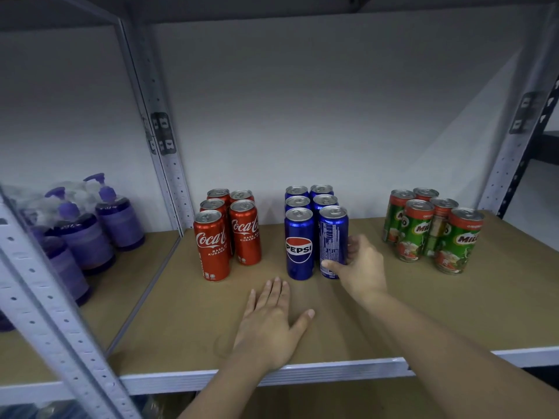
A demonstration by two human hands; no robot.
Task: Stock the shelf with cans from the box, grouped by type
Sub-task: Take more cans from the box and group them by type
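Observation:
Three groups of cans stand on the brown shelf board (pixel 393 313): red Coca-Cola cans (pixel 211 246) at the left, blue Pepsi cans (pixel 299 243) in the middle, green Milo cans (pixel 456 240) at the right. My right hand (pixel 360 264) grips the front right Pepsi can (pixel 332 237), which stands upright on the board with its label turned away. My left hand (pixel 272 322) lies flat on the board in front of the Pepsi group, fingers spread, holding nothing. The box is out of view.
Grey metal uprights (pixel 163 140) frame the bay; another upright (pixel 51 297) crosses the near left. Purple pump bottles (pixel 87 231) fill the neighbouring shelf at the left. The white front rail (pixel 348 371) edges the board. A dark rack post (pixel 532 140) stands at the right.

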